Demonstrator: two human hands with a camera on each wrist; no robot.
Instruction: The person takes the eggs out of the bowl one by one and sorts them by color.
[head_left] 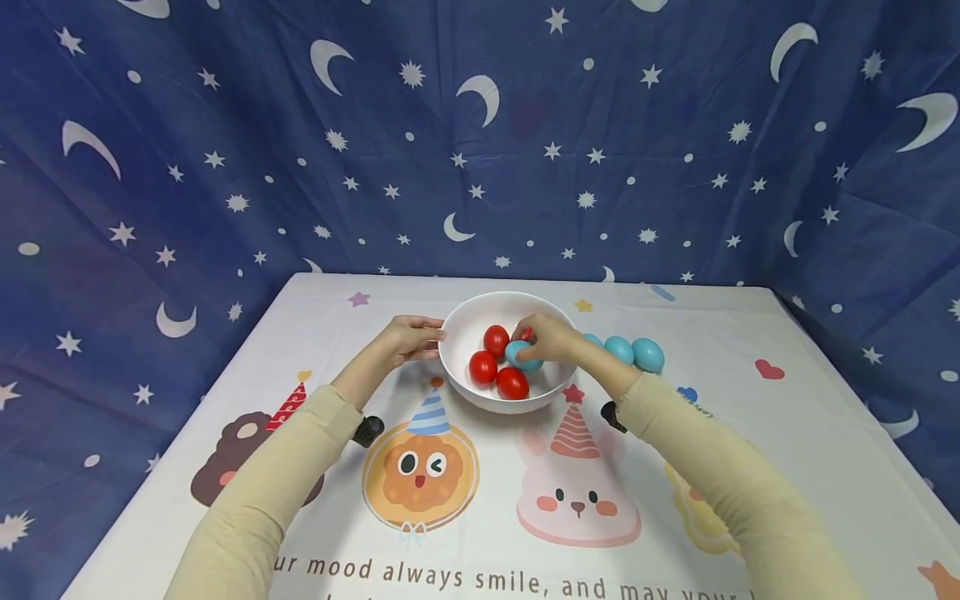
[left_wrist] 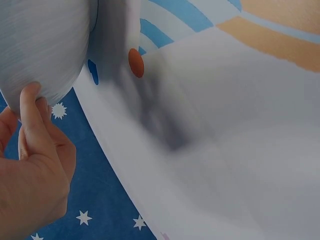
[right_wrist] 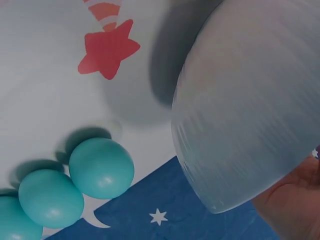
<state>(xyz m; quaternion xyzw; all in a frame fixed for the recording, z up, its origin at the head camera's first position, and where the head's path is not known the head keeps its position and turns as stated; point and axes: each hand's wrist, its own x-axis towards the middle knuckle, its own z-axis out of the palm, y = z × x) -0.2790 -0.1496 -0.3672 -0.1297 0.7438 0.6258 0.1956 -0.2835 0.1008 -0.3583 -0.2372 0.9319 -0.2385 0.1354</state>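
Note:
A white bowl (head_left: pixel 465 321) stands toward the back of the table. My left hand (head_left: pixel 411 338) holds it at the left rim; in the left wrist view, fingertips (left_wrist: pixel 31 89) lie against the outer wall. Over the bowl's right rim reaches my right hand (head_left: pixel 551 337), pinching a blue egg (head_left: pixel 522 356) inside. Red eggs lie around that egg: one at the back (head_left: pixel 496 341), one at the left (head_left: pixel 483 367) and one in front (head_left: pixel 513 383). Another bit of red shows beneath my right fingers, mostly hidden. The right wrist view shows the bowl's outside (right_wrist: pixel 250 110), which hides the fingertips.
Right of the bowl, three blue eggs (head_left: pixel 648 354) sit in a row on the tablecloth (head_left: pixel 750 333), close behind my right forearm. The cloth carries printed cartoon figures and lettering. A dark blue curtain (head_left: pixel 525 167) with moons and stars hangs behind the table.

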